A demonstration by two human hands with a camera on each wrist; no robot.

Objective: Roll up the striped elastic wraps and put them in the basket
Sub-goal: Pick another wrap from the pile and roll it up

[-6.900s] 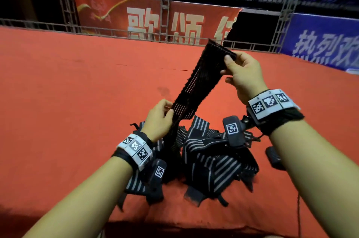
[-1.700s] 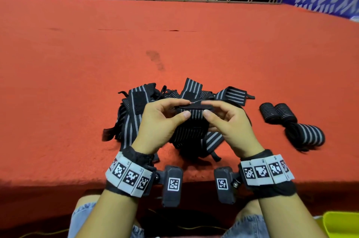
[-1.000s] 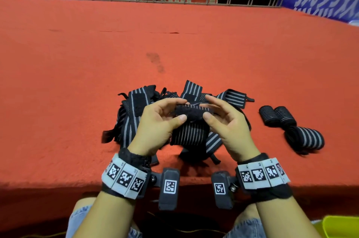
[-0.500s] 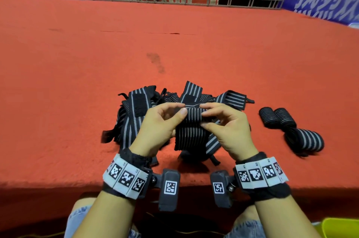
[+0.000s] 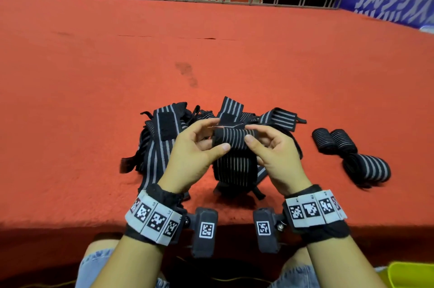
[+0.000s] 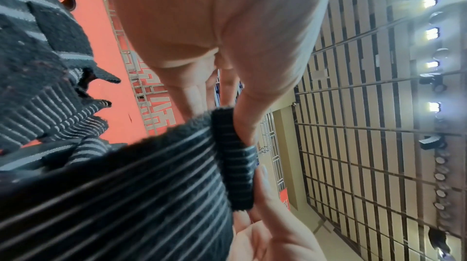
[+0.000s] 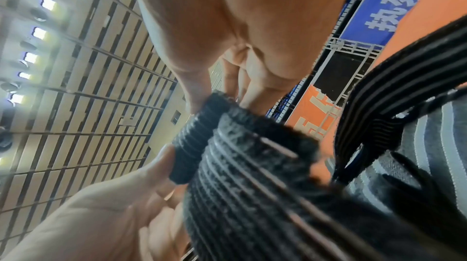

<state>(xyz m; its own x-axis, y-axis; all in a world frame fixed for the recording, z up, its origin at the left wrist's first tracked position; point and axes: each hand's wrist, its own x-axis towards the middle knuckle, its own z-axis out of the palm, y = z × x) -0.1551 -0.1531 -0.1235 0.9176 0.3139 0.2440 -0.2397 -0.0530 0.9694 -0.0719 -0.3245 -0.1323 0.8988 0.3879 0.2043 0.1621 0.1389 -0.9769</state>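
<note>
Striped wrap (image 5: 232,139), black with grey lines, part-rolled, pinched by both hands' fingers (image 5: 220,146).

The loose heap of black grey-striped elastic wraps (image 5: 164,139) lies at centre frame on the red carpeted platform (image 5: 94,76). Three rolled black striped wraps (image 5: 347,151) lie to its right (two side by side, the third nearer). A yellow-green plastic basket (image 5: 411,274) sits at the lower right corner, below the platform's near edge.

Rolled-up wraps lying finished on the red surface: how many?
3, right of the loose pile: two small rolls side by side, a larger roll nearer. More could be hidden under the pile.
</note>
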